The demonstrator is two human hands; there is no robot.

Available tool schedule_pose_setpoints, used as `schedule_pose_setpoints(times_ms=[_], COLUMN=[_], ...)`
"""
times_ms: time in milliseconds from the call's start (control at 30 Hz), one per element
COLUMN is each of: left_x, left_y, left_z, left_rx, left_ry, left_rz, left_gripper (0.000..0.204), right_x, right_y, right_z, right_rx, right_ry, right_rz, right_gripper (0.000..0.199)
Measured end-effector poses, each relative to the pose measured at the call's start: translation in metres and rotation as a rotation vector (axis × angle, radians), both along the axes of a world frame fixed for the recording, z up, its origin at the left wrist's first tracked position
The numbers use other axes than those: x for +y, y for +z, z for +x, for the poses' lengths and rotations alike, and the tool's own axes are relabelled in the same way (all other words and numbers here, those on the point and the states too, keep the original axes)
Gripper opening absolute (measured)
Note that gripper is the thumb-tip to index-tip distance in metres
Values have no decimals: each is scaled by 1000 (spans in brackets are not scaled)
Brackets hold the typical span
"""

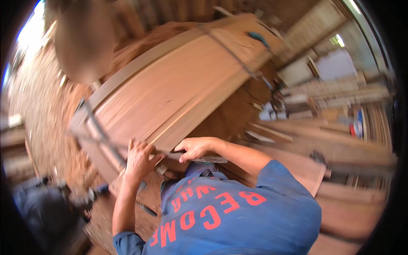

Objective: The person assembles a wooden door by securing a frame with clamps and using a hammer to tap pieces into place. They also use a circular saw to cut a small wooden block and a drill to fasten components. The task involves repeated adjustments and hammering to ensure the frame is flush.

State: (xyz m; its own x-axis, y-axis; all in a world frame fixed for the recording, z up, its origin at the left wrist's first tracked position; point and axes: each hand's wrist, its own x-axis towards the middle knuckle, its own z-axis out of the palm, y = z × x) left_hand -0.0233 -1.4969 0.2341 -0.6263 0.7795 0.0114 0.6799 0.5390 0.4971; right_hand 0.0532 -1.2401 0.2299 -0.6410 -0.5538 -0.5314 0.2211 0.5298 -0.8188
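A cluttered wood workshop spreads around the work, with stacked planks (340, 91) to the right and a floor (46, 106) thick with sawdust and shavings. In the middle lies a long panel of glued-up boards (170, 89), reddish brown, crossed by a metal bar clamp (231, 53) near its far end and another bar clamp (100, 131) at the near end. Both hands work at that near edge: the left hand (139, 159) is curled around the clamp's bar where it passes under the panel, and the right hand (193, 148) presses down with bent fingers on a flat metal piece (199, 158) just beside the board's corner (the picture is smeared by motion, so the exact grip under the fingers is hard to tell). To do this well, I judge the bar should sit square across the boards and the faces stay flush while pressure comes on evenly, with fingers kept out from between bar and wood
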Motion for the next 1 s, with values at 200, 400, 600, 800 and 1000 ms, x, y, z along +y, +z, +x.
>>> schedule_pose_setpoints(times_ms=[200, 400, 600, 800, 1000], left_x=[130, 269, 404, 520, 639], left_y=[-49, -84, -120, -132, -133], left_z=[2, -25, -42, -45, -46], left_rx=[-93, -164, -147, -162, -132], left_ry=[2, 208, 261, 275, 252], left_rz=[34, 23, 53, -9, -32], left_gripper=[33, 31, 38, 51, 53], right_x=[144, 292, 372, 374, 432], right_y=[24, 33, 98, 255, 276], right_z=[72, 174, 287, 301, 296], right_rx=[807, 876, 861, 1693, 1818], right_ry=[-812, -1396, -1852, -1719, -1501], right_rz=[481, 480, 372, 730, 903], right_gripper=[28, 21, 22, 24, 35])
